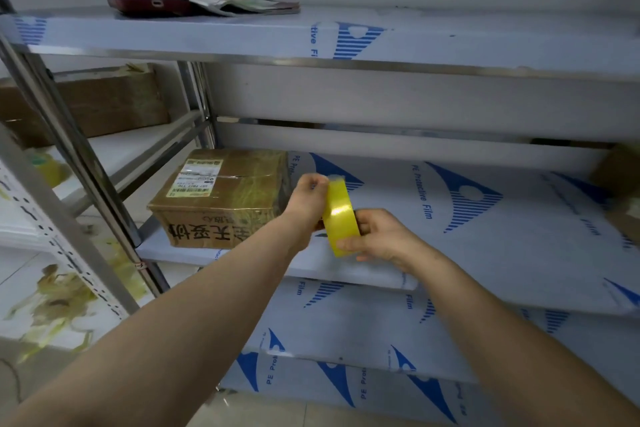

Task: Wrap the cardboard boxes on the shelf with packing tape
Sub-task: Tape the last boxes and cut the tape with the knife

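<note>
A yellowish roll of packing tape (339,215) stands on edge in the air above the middle shelf (485,253). My left hand (306,204) grips its top and left side. My right hand (377,236) holds its lower right side with curled fingers. Just left of the hands, a cardboard box (221,198) with a white label and shiny tape on it sits at the shelf's left end. Another cardboard box (620,170) shows partly at the far right of that shelf.
The upper shelf (346,42) carries a dark red case (152,5) and folded papers (249,3). A neighbouring rack on the left holds a large brown box (97,104) and a tape roll (52,170). Crumpled tape scraps (55,302) lie on the floor.
</note>
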`<act>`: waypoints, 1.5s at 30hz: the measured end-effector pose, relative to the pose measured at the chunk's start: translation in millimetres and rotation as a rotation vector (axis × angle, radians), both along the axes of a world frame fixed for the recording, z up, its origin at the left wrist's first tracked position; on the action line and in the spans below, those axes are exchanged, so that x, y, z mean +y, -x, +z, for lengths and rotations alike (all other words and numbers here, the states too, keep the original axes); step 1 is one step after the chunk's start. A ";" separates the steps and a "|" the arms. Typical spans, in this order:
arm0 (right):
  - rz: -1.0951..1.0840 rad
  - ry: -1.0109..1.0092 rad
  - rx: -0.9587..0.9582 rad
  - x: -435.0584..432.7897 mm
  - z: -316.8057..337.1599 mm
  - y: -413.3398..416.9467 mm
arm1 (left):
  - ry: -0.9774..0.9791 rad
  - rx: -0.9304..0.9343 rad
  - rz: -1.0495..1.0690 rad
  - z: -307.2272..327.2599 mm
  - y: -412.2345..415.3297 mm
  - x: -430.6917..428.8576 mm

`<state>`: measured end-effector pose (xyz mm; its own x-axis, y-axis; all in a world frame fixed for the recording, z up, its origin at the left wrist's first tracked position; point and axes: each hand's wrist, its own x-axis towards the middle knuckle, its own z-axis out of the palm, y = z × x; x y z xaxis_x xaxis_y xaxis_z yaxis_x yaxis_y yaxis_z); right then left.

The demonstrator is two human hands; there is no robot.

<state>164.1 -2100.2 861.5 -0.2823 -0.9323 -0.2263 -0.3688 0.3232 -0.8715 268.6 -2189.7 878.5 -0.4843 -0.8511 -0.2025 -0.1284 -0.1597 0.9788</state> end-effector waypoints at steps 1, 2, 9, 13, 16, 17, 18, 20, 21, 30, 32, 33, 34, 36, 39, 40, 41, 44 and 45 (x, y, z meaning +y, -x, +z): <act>0.000 0.002 0.097 -3.4 4.0 3.6 | 0.109 -0.103 -0.031 -0.2 2.2 -6.0; 0.014 -0.013 0.266 -8.3 6.6 9.2 | 0.200 -0.166 -0.032 0.5 3.1 -11.3; 0.013 -0.275 0.828 -59.6 -2.1 62.1 | 0.164 -0.168 0.180 6.2 -4.8 -37.1; -0.017 -0.331 0.814 -88.8 -26.5 78.9 | 0.187 -0.221 0.221 1.6 -21.4 -46.0; -0.098 -0.345 0.688 -106.5 -49.2 91.2 | 0.238 -0.241 0.293 -2.5 -43.1 -55.9; -0.114 -0.376 0.671 -110.6 -51.2 91.1 | 0.257 -0.243 0.339 -4.0 -52.0 -59.3; -0.104 -0.421 0.676 -113.1 -49.6 88.3 | 0.273 -0.245 0.391 -5.8 -61.1 -62.5; -0.088 -0.479 0.646 -117.7 -49.5 84.4 | 0.289 -0.239 0.495 -9.6 -78.2 -70.2; -0.079 -0.493 0.674 -119.6 -49.5 83.5 | 0.287 -0.229 0.538 -11.3 -85.3 -74.2; -0.062 -0.104 0.866 -125.2 -36.9 12.9 | 0.455 -0.489 0.697 -19.5 -137.0 -131.1; -0.071 0.080 0.455 -142.0 -23.0 -35.8 | 0.516 -0.643 0.686 -22.7 -147.0 -145.7; -0.081 0.119 0.282 -153.0 -19.7 -57.9 | 0.519 -0.691 0.645 -24.9 -151.0 -153.5; -0.096 0.137 0.183 -162.8 -17.1 -75.8 | 0.492 -0.709 0.587 -28.3 -154.1 -161.1; -0.140 0.092 0.196 -176.4 -16.8 -95.5 | 0.439 -0.720 0.442 -35.6 -157.5 -170.0; -0.190 0.029 0.317 -184.8 -21.0 -101.8 | 0.567 -0.861 0.344 -45.7 -164.9 -180.5; -0.200 0.011 0.338 -184.9 -22.1 -102.6 | 0.583 -0.880 0.346 -45.8 -168.7 -184.6; -0.201 0.000 0.372 -184.3 -23.8 -102.4 | 0.571 -0.885 0.339 -44.8 -172.9 -190.2; -0.177 -0.035 0.504 -192.0 -17.7 -94.9 | 0.482 -0.928 0.267 -31.3 -179.4 -214.0; -0.198 -0.041 0.517 -200.0 -15.2 -89.6 | 0.434 -0.931 0.242 -25.6 -178.0 -221.9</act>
